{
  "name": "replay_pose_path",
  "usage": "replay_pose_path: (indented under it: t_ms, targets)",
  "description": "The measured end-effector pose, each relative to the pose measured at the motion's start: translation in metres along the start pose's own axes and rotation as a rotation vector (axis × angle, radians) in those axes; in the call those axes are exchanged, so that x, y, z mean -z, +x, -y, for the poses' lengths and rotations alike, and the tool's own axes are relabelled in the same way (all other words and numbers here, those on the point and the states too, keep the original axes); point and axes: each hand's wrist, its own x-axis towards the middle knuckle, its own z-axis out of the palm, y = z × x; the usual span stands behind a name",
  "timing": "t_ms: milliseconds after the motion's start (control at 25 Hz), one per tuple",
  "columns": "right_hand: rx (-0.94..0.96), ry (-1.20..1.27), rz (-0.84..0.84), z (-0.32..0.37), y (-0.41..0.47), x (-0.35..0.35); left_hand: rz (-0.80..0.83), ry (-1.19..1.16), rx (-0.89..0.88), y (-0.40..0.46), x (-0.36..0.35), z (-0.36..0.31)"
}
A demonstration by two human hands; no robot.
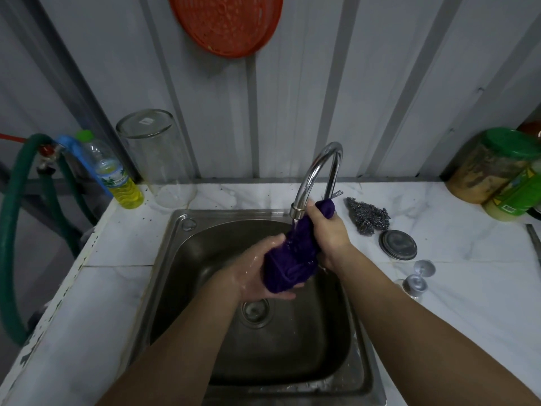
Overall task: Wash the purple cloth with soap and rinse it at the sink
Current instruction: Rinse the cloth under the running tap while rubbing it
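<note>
The purple cloth (288, 259) is bunched into a thick roll above the steel sink (175, 230), right under the spout of the chrome tap (319, 174). A thin stream of water runs from the spout onto it. My left hand (257, 271), wet, cups the cloth's lower end from below. My right hand (328, 230) grips its upper end beside the spout. A bottle of yellow liquid (120, 180) with a green cap stands on the counter at the sink's back left corner.
A steel wool scrubber (369, 215), a round metal lid (397, 245) and two small silver caps (418, 276) lie on the marble counter to the right. Green-lidded jars (497, 168) stand far right. An upturned glass (158, 159) and a green hose (17, 230) are at the left.
</note>
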Motion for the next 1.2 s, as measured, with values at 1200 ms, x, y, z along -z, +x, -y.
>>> replay_pose_path:
  t_ms: [1200]
  targets:
    - [-0.067,0.087,-0.193,-0.063,0.0,-0.003,-0.481,-0.328,-0.314,0.02,-0.019,-0.015]
